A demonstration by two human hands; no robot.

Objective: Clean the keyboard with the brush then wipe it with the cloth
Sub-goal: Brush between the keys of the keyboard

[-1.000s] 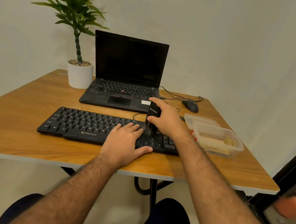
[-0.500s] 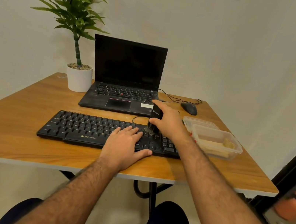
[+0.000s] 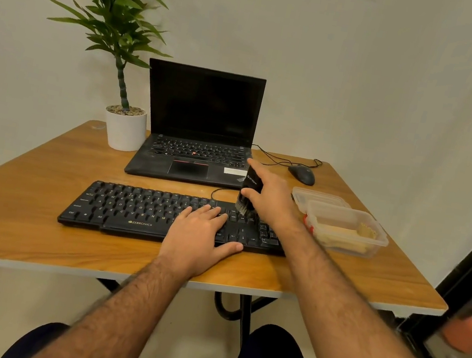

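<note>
Head view: the black keyboard [image 3: 143, 212] lies flat on the wooden bench [image 3: 26, 186], near its front edge, its cable running off the rear edge toward the laptop [image 3: 196, 129]. The left hand [image 3: 199, 236] rests palm-down on the keys right of centre, fingers [image 3: 211, 210] extended and relaxed, thumb lying along the front edge, grasping nothing. The right hand [image 3: 272, 198] grips the black brush [image 3: 248, 191] with thumb and fingers curled round its body, index finger laid along the top; the brush stands nearly upright, bristles down, at the rear rows of the keyboard's right section. Whether the bristles touch the keys cannot be determined. To the right of the keyboard, just beside the right wrist, stands a clear plastic container [image 3: 347, 230] without lid, holding pale yellowish material; whether this is the cloth cannot be told. Its clear lid [image 3: 318, 196] lies touching it on the far side. A black mouse [image 3: 302, 174] sits behind the lid, its cable leading to the open, dark-screened laptop. A white pot [image 3: 125, 130] containing pebbles and a green plant [image 3: 111, 4] stands at the laptop's left.
</note>
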